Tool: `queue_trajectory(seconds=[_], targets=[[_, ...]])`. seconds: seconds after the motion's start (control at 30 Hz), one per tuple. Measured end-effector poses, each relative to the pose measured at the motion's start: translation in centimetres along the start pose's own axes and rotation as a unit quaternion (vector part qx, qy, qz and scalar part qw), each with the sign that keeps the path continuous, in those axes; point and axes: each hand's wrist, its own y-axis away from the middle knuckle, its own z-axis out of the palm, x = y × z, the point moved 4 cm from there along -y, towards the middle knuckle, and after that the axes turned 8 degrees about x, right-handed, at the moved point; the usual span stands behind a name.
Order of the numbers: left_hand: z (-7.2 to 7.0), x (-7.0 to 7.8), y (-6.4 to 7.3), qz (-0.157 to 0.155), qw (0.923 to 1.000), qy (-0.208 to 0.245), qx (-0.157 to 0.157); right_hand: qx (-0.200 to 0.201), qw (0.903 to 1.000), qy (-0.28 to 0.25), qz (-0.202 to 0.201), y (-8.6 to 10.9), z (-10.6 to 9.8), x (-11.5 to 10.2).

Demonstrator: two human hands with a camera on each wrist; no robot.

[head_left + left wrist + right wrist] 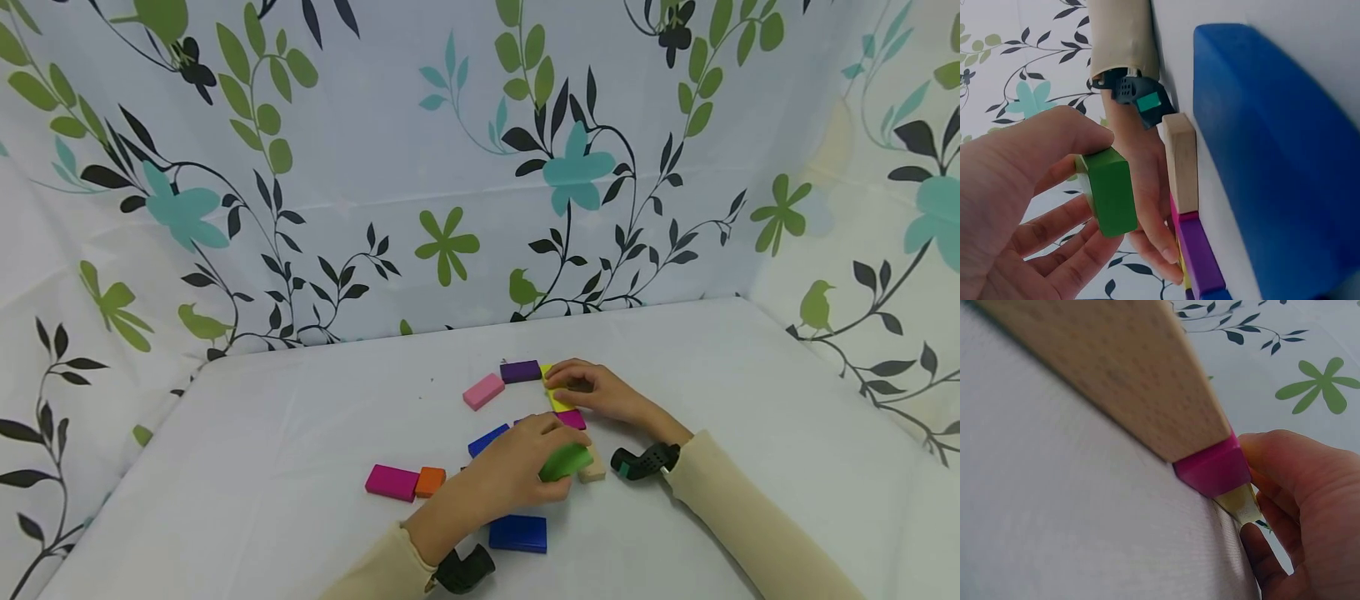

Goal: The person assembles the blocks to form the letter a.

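My left hand holds a green block above the table, pinched between thumb and fingers. The left wrist view shows that green block clear of the row behind it. Farther back, my right hand has its thumb and fingers about a yellow block lying on the table. A magenta block adjoins the yellow one, and a plain wooden block follows it, partly hidden by the left hand. In the right wrist view the magenta block touches the wooden block's end.
A purple block and a pink block lie at the back. Blue blocks lie behind the left hand and in front of it. A magenta block touches an orange block at left. Patterned cloth hangs behind the white table.
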Motion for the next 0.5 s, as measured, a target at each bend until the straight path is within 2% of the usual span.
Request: queue_trajectory(seconds=[0.17, 0.5], targets=[[0.9, 0.3, 0.0, 0.01, 0.9999, 0.003, -0.007, -0.002, 0.9999, -0.002, 0.015, 0.0, 0.0, -0.2], [2.4, 0.7, 0.1, 0.028, 0.9989, 0.016, -0.035, -0.002, 0.9999, -0.002, 0.013, 0.0, 0.0, -0.2]])
